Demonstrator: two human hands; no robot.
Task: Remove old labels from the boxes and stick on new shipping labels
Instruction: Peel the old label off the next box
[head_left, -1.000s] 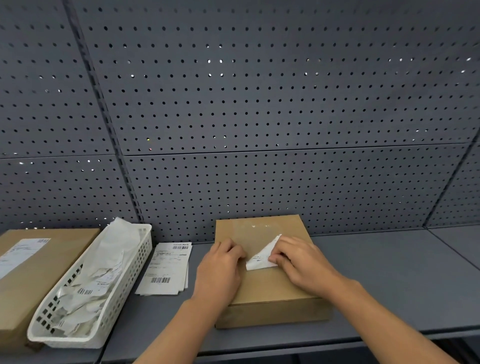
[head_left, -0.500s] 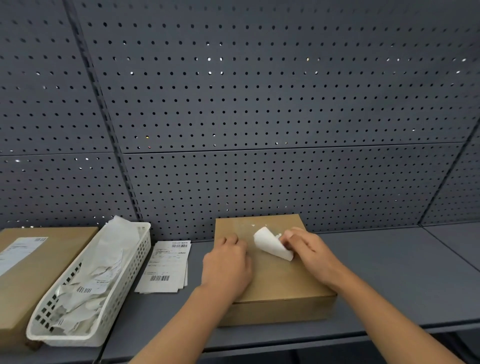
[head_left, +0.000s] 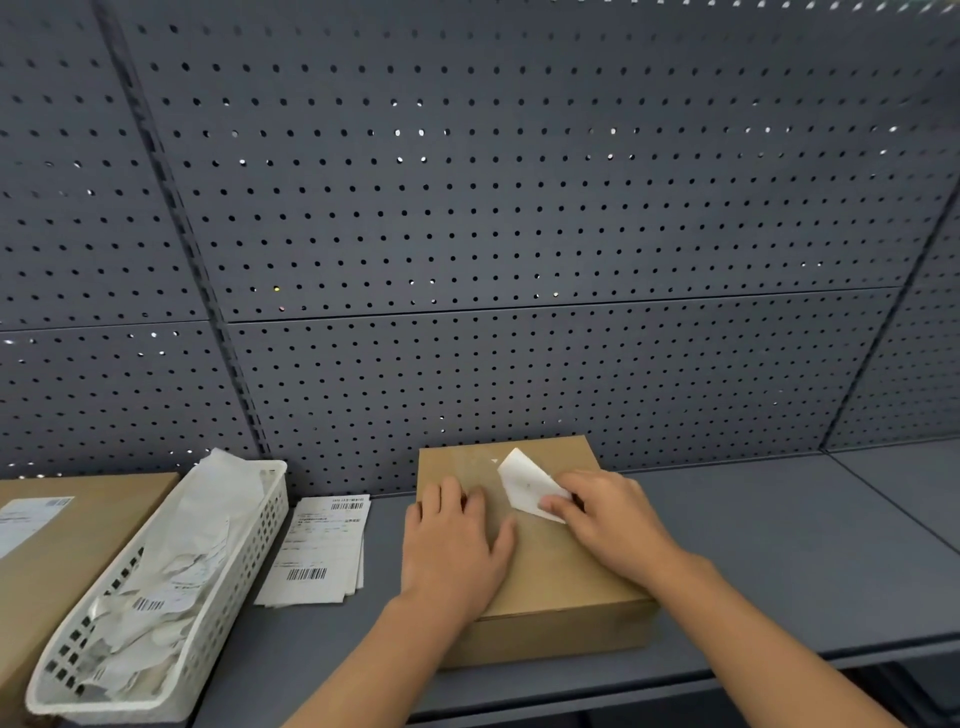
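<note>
A flat cardboard box (head_left: 550, 582) lies on the grey shelf in front of me. My left hand (head_left: 454, 545) rests flat on its left half, fingers straight, pressing it down. My right hand (head_left: 608, 519) pinches the old white label (head_left: 524, 483), which is peeled up off the box top and folded over, blank side showing. A shiny patch on the box top marks where the label sat. A stack of new shipping labels (head_left: 322, 551) with barcodes lies on the shelf just left of the box.
A white slotted basket (head_left: 228, 592) holding several crumpled old labels stands left of the stack. Another cardboard box (head_left: 67, 551) with a label on it lies at the far left. The grey pegboard wall (head_left: 519, 234) rises behind; the grey shelf (head_left: 779, 561) extends right.
My right hand has peeled the old label from the box top, pulling it up and to the right. My left hand stayed pressed on the box.
</note>
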